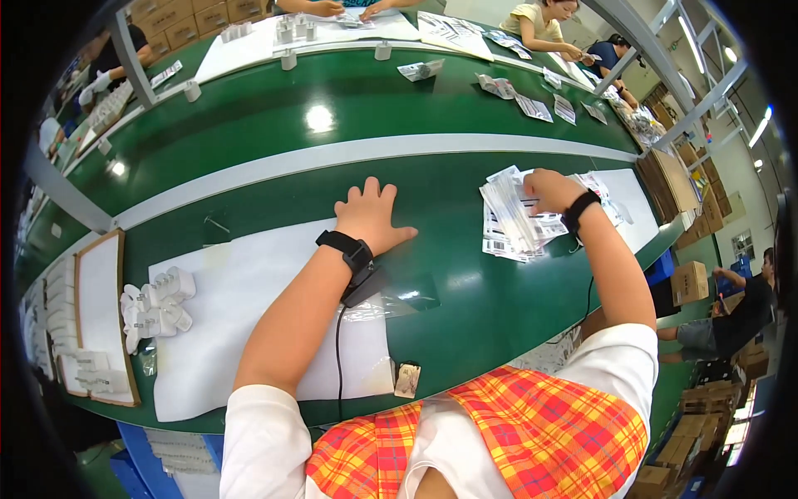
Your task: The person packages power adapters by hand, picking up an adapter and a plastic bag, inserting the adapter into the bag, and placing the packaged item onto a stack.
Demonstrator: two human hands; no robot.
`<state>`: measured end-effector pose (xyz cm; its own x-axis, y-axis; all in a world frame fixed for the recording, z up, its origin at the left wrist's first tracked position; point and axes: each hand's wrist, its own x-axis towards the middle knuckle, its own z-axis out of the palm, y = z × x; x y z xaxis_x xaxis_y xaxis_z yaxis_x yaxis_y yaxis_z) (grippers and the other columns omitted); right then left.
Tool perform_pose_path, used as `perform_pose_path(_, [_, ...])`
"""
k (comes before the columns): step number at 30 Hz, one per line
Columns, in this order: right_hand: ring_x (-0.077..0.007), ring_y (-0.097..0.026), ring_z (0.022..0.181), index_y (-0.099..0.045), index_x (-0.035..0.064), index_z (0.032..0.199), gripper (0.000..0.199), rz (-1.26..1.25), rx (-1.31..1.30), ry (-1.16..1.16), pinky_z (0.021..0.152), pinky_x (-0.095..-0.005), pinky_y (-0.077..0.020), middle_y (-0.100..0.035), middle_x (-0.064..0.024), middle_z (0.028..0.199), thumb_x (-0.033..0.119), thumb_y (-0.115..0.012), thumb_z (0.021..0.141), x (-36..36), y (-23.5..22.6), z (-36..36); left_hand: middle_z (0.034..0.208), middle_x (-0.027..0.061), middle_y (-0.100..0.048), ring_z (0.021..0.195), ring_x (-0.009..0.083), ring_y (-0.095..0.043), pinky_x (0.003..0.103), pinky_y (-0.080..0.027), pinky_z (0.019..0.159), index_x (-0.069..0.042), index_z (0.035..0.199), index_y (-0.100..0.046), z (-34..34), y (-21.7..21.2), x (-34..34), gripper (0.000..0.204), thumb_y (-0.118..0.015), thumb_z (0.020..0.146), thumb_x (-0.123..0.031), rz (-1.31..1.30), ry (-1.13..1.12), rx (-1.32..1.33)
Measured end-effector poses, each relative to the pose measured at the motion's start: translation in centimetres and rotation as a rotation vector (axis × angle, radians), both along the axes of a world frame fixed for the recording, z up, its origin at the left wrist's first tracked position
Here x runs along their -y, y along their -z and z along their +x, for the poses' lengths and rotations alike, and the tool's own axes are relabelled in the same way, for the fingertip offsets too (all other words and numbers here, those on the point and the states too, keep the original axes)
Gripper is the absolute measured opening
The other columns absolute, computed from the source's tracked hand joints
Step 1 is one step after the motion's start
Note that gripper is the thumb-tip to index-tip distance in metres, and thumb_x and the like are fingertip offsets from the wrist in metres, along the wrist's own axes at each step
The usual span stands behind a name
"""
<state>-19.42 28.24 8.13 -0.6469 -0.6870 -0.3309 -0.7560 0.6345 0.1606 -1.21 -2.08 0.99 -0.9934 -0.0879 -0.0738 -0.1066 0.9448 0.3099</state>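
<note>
1. Because the printed plastic packaging bags (509,218) lie fanned and overlapping just left of and under the right hand (553,191), a pull there could drag several at once; slick film sliding on film would likely be the cause.
2. The right hand's fingers are curled in at the bags' right side, but I cannot tell whether they pinch one or merely rest on top. A grip on only an edge might let a bag slip or crease.
3. The left hand (370,220) is spread wide, palm down and apparently holding nothing, over the green tabletop (449,224) well to the left of the bags. From there it gives the heap no support, so the layers could skew if the right hand tugs.
4. Behind the left hand, a black cable (339,358) runs from the wrist device (362,283) toward the body, across a white sheet (249,274). If that arm swings, the cable could catch the sheet's near edge or the small tan block (407,380) beside it.
5. A clear plastic film (420,298) lies close behind the left wrist; the device could snag and drag it.
6. To the left of the left forearm, white plug adapters (170,287) stand crowded together. A wide sweep or a shifted sheet could topple them.
</note>
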Motion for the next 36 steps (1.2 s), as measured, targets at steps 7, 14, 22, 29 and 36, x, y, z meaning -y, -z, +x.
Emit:
perform_pose_path(7, [-0.0326,-0.057,0.069,-0.054,0.0038,0.082,0.013,-0.496,0.313,-0.110,0.063,-0.0402,-0.0441,-0.060,-0.0135,0.073,0.011,-0.065,0.078,5.5,-1.0,3.9,0.115,0.0121,-0.052,0.103,0.0337,-0.052,0.045,-0.047,0.087,-0.006,0.118,-0.054,-0.8,0.3,0.4,0.042,-0.062,0.084,-0.029,0.173,0.091,-0.473])
perform_pose_path(14, [-0.0361,-0.060,0.082,-0.059,0.0020,0.094,0.018,-0.449,0.409,-0.337,0.073,-0.0411,-0.0472,-0.063,-0.0174,0.086,0.009,-0.062,0.078,14.4,5.9,7.6,0.118,0.0150,-0.059,0.107,0.0338,-0.056,0.040,-0.046,0.091,-0.004,0.117,-0.057,-1.3,1.3,0.4,0.031,-0.049,0.088,-0.008,0.387,0.363,-0.566])
perform_pose_path(22, [-0.0358,-0.062,0.088,-0.061,0.0054,0.094,0.022,-0.621,0.360,-0.349,0.077,-0.0436,-0.0485,-0.066,-0.0160,0.089,0.018,-0.068,0.078,13.3,6.5,9.4,0.130,0.0136,-0.055,0.116,0.0330,-0.054,0.038,-0.042,0.099,-0.008,0.129,-0.054,-0.9,1.4,0.7,0.040,-0.045,0.090,-0.013,0.208,0.261,-0.146])
perform_pose_path(29, [-0.0327,-0.061,0.093,-0.062,0.0074,0.097,0.026,-0.448,0.403,-0.409,0.079,-0.0406,-0.0480,-0.065,-0.0139,0.092,0.026,-0.068,0.080,13.2,5.4,8.9,0.137,0.0086,-0.050,0.124,0.0269,-0.049,0.052,-0.034,0.107,-0.013,0.131,-0.052,-0.7,3.3,0.4,0.043,-0.046,0.090,-0.023,0.029,0.248,-0.240])
perform_pose_path(36, [-0.0320,-0.047,0.119,-0.060,0.0114,0.118,0.042,-0.527,0.528,-0.416,0.095,-0.0417,-0.0400,-0.056,-0.0124,0.125,0.033,-0.065,0.083,6.5,6.9,11.0,0.145,0.0087,-0.041,0.131,0.0247,-0.042,0.062,-0.022,0.109,-0.015,0.136,-0.049,-0.8,1.2,-0.4,0.051,-0.051,0.089,-0.036,0.039,0.195,-0.045])
